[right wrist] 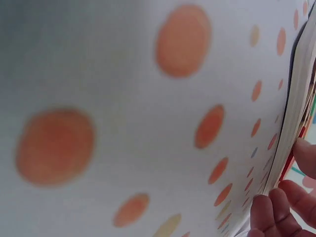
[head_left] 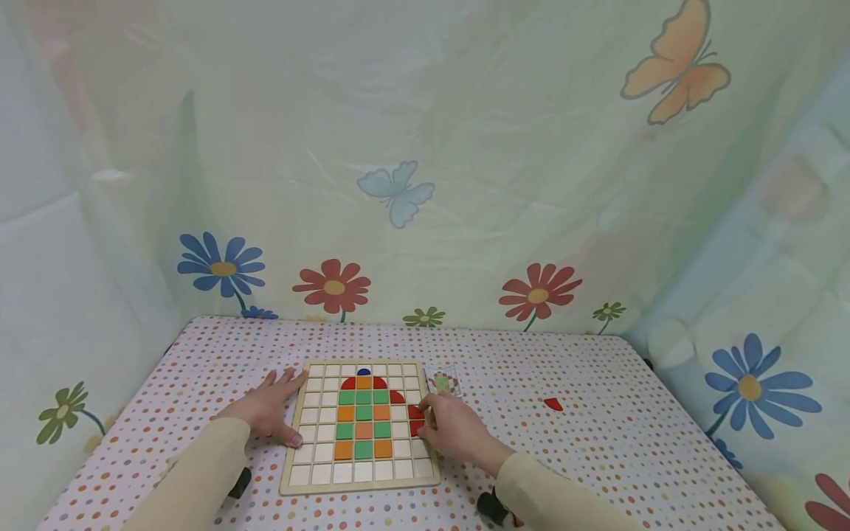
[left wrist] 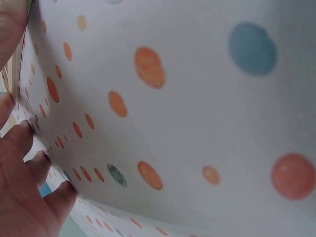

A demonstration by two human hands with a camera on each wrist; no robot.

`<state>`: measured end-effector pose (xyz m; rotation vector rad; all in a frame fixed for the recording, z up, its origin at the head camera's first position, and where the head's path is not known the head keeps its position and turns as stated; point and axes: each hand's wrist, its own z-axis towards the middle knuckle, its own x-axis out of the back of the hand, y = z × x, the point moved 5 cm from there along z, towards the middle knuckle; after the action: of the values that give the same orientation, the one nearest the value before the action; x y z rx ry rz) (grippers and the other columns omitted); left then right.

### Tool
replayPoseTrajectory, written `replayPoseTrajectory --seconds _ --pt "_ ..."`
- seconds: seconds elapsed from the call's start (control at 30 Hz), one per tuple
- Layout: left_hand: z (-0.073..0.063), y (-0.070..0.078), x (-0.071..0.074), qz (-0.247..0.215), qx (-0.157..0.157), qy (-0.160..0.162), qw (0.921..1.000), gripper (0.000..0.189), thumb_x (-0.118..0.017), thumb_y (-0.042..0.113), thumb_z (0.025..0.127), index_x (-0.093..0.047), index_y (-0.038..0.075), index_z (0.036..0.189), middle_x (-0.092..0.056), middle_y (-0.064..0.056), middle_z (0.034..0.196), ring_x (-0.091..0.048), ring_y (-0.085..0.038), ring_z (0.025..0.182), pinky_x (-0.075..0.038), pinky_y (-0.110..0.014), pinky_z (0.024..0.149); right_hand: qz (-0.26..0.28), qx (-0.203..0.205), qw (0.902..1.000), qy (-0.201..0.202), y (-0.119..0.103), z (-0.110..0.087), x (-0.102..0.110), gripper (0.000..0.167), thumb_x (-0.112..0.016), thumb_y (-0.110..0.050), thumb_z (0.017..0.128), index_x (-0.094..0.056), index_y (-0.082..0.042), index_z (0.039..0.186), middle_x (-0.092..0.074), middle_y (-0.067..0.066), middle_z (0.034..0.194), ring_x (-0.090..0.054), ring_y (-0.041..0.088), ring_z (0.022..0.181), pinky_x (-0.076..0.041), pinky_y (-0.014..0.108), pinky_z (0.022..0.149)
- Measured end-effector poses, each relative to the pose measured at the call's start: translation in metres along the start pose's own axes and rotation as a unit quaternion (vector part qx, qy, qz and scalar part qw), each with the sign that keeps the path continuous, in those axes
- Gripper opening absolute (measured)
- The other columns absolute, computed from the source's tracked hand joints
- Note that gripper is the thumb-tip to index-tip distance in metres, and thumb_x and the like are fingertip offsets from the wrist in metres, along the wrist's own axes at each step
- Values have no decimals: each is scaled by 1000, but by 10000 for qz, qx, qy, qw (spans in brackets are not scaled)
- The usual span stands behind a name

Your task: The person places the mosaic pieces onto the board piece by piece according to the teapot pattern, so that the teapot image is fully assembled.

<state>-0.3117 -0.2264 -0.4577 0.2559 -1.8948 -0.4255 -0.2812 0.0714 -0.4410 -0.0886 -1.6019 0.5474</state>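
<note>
A wooden grid board lies on the table with green, orange, red and blue tiles set in its middle cells. My left hand rests at the board's left edge, fingers spread, thumb near the lower left side. My right hand is at the right edge, thumb and index finger curled about a red curved tile; part of that tile is hidden by the fingers. Just above it lies another red tile. In the right wrist view, red tile edges show between the thumb and index finger.
A small pattern card lies beyond the right hand, beside the board. One loose red tile is farther right on the dotted tablecloth. A flowered curtain stands behind the table.
</note>
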Motion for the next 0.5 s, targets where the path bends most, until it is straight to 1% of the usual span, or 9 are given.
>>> replayPoseTrajectory --seconds 0.3,0.5 --pt "-2 2 2 -16 12 0 10000 122 -96 33 64 -28 8 162 -15 -26 169 -5 -54 155 -15 -76 119 45 -148 9996 -249 2 4 -2 28 -78 -18 90 -71 -6 114 -56 1 88 -50 13 75 -44 25 60" --pt "-2 3 2 -18 10 -6 10000 122 -96 33 64 -28 8 162 -15 -26 169 -5 -54 155 -15 -76 119 382 -155 9985 -360 3 1 5 26 -75 -11 91 -69 -2 115 -60 1 89 -53 13 78 -47 27 63"
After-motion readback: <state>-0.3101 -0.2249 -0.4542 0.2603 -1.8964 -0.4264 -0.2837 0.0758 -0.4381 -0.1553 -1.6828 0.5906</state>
